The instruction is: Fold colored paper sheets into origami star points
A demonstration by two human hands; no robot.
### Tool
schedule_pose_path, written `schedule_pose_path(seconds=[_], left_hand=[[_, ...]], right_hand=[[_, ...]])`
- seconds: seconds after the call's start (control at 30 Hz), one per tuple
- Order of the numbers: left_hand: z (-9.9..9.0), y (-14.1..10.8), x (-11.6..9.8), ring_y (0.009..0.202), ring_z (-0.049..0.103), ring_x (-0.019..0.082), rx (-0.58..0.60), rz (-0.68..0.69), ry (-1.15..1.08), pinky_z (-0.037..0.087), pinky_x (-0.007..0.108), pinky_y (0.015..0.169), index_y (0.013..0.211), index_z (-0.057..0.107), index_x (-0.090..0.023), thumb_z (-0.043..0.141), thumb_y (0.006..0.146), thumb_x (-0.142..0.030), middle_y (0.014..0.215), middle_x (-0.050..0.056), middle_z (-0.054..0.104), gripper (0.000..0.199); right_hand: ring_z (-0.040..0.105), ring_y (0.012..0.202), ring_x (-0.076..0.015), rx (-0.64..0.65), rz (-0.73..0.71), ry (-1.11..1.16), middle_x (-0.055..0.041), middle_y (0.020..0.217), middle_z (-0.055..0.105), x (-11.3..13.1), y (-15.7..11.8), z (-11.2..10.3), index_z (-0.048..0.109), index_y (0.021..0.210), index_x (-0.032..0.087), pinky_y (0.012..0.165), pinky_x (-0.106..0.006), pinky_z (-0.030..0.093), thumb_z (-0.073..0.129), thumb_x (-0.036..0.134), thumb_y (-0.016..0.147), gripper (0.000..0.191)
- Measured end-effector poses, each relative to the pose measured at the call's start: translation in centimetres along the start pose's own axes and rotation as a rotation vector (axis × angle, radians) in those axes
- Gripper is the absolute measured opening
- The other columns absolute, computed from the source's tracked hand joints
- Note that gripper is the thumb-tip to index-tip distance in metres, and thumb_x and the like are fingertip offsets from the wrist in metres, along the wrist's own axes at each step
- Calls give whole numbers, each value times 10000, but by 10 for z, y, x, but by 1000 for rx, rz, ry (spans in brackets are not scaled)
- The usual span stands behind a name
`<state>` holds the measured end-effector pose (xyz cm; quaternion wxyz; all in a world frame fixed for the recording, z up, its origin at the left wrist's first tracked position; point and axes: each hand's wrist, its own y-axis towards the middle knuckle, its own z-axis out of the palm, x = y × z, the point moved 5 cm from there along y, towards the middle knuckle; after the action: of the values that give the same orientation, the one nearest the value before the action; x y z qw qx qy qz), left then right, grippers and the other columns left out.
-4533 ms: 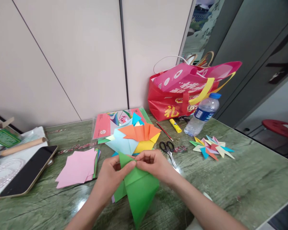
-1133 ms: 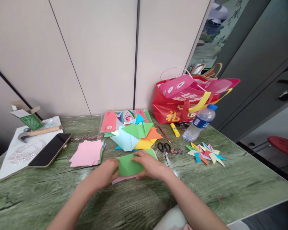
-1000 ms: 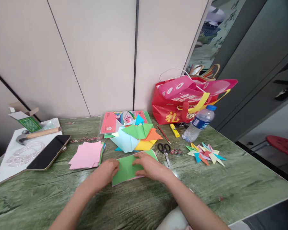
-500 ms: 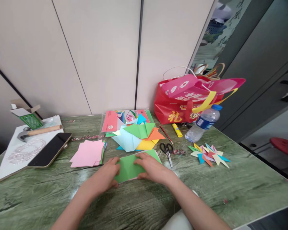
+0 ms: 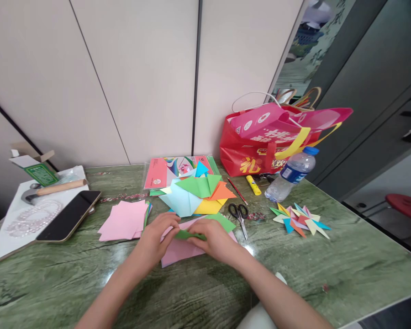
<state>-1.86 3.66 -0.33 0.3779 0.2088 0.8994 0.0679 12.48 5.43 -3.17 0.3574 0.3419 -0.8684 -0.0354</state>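
Both hands meet over a pink sheet (image 5: 181,252) on the green marbled table. My left hand (image 5: 159,235) pinches the near left part of a green paper (image 5: 221,221). My right hand (image 5: 215,237) grips the same paper, its fingers close to the left ones. The paper's right corner sticks out flat beyond the right hand; its middle is partly hidden by fingers. Just behind lie folded paper shapes (image 5: 185,198) in light blue, green, orange and yellow. Black-handled scissors (image 5: 239,216) rest right of the hands, and a stack of pink squares (image 5: 123,220) sits to the left.
Farther left are a phone (image 5: 69,217), a hammer (image 5: 60,187) and a small green box (image 5: 41,173). At right stand a water bottle (image 5: 292,176) and a red bag (image 5: 243,151), with a glue stick (image 5: 253,185) and a colourful paper star (image 5: 301,220).
The green paper lay flat under both hands; now its near side is lifted and pinched, and more of the pink sheet shows. My hands have moved closer together.
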Motion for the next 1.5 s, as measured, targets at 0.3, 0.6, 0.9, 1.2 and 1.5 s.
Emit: schedule_pose_path(seconds=[0.3, 0.6, 0.9, 1.2, 1.5], left_hand=[[-3, -6, 14, 621, 624, 213, -162, -513, -418, 517, 353, 619, 794, 606, -154, 622, 709, -406, 657, 42, 658, 266], [21, -8, 3, 1097, 528, 275, -51, -495, -1018, 495, 374, 828, 1224, 427, -162, 709, 689, -356, 1145, 130, 602, 635], [19, -8, 8, 832, 590, 190, -57, -526, -900, 500, 283, 667, 1089, 534, -171, 685, 712, -355, 947, 58, 646, 446], [24, -10, 9, 796, 590, 181, 2, -528, -930, 489, 283, 672, 957, 594, -186, 712, 688, -333, 848, 25, 660, 328], [16, -6, 2, 881, 581, 182, 76, -491, -959, 487, 292, 747, 1039, 574, -207, 658, 761, -283, 952, 38, 649, 300]], right_hand=[[543, 574, -140, -419, 144, 140, -25, 678, 646, -4, -3, -28, 623, 679, 189, 516, -238, 397, 590, 237, 778, 115], [604, 746, -146, -155, -83, 237, -47, 922, 655, 23, -4, -15, 619, 714, 196, 661, -252, 466, 635, 317, 771, 135], [571, 859, -196, -328, -20, 152, -57, 891, 623, 15, -4, -28, 601, 764, 206, 746, -306, 448, 720, 411, 667, 256], [485, 540, -105, -191, 307, 487, 53, 603, 546, 4, -5, -14, 535, 710, 197, 505, -213, 362, 737, 306, 644, 239], [578, 626, -122, -152, 348, 665, 25, 678, 627, -2, -4, -13, 591, 812, 186, 581, -230, 420, 726, 215, 638, 222]])
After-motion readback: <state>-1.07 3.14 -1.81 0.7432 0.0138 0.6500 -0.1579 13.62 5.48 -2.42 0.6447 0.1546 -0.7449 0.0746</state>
